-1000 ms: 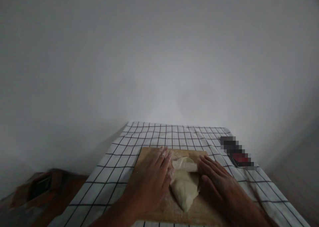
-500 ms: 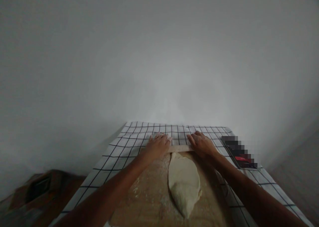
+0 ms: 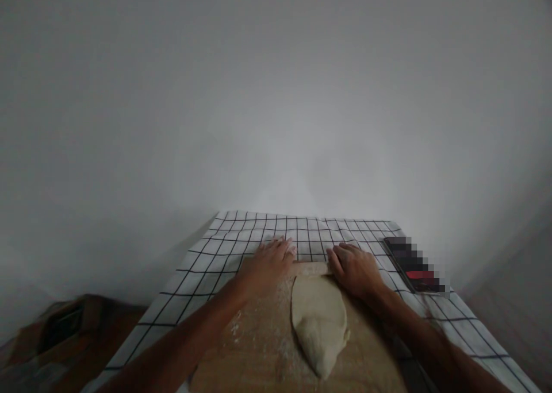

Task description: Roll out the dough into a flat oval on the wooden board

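A pale sheet of dough (image 3: 318, 307) lies on a floured wooden board (image 3: 241, 353), with a thicker folded part at its near end. Across its far edge rests a wooden rolling pin (image 3: 312, 268). My left hand (image 3: 272, 259) presses over the pin's left end, fingers pointing forward and whitened with flour. Over the right end curls my right hand (image 3: 354, 268), with its thumb toward the middle. Both ends of the pin are hidden under the hands.
A white cloth with dark grid lines (image 3: 310, 232) covers the table, which stands against a plain wall (image 3: 276, 106). A dark flat object with a red patch (image 3: 420, 274) lies at the right, partly pixelated. Brown boxes (image 3: 73, 330) sit low at the left.
Both hands and the rolling pin have come a little nearer to me, onto the dough's far edge. The rest of the dough and the board look the same.
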`<control>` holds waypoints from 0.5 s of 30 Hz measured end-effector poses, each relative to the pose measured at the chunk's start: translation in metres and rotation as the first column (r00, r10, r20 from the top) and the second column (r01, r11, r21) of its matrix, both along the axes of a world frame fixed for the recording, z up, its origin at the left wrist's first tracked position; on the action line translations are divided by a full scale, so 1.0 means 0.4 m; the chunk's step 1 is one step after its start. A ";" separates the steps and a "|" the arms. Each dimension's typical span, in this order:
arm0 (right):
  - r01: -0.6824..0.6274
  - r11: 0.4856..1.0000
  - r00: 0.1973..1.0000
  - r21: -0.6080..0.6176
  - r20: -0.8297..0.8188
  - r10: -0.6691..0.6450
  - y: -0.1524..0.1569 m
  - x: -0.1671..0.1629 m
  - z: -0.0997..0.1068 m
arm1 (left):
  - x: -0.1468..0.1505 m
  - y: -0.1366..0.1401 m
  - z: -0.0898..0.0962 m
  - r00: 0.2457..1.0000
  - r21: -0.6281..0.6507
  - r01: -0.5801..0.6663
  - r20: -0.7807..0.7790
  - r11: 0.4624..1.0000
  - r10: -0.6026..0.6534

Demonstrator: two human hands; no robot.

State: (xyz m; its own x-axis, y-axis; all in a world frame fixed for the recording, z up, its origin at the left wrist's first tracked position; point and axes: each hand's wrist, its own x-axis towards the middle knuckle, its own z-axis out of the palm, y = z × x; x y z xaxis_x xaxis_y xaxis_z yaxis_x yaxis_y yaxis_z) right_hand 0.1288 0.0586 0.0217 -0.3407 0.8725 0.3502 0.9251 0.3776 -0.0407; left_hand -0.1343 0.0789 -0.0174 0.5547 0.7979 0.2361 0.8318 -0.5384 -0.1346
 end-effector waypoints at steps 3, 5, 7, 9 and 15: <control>-0.015 0.999 1.000 0.029 0.021 0.014 0.028 -0.002 -0.008 | 0.014 -0.009 0.012 0.999 0.080 -0.035 -0.019 0.996 0.037; -0.034 0.999 0.998 -0.023 0.048 0.035 0.056 -0.003 0.003 | 0.019 -0.007 0.025 0.999 0.102 -0.043 -0.028 0.994 0.046; -0.076 0.993 0.995 -0.096 0.063 0.082 0.067 0.003 0.017 | 0.023 -0.015 0.037 0.999 0.106 -0.037 -0.029 0.994 0.040; -0.161 0.979 0.985 -0.126 0.042 0.167 0.048 0.019 0.020 | 0.028 -0.046 0.045 0.999 0.113 -0.031 -0.028 0.993 0.034; -0.297 0.953 0.949 -0.052 -0.128 0.289 -0.111 0.095 -0.032 | 0.050 -0.182 0.046 0.987 0.151 -0.098 0.138 0.984 0.077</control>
State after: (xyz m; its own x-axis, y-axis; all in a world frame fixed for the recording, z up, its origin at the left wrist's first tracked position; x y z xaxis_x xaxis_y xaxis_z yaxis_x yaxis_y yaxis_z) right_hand 0.1668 0.0142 0.0087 -0.5452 0.7638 0.3455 0.7609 0.6239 -0.1784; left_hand -0.1142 0.0061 0.0011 0.4400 0.7893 0.4282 0.8910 -0.4433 -0.0983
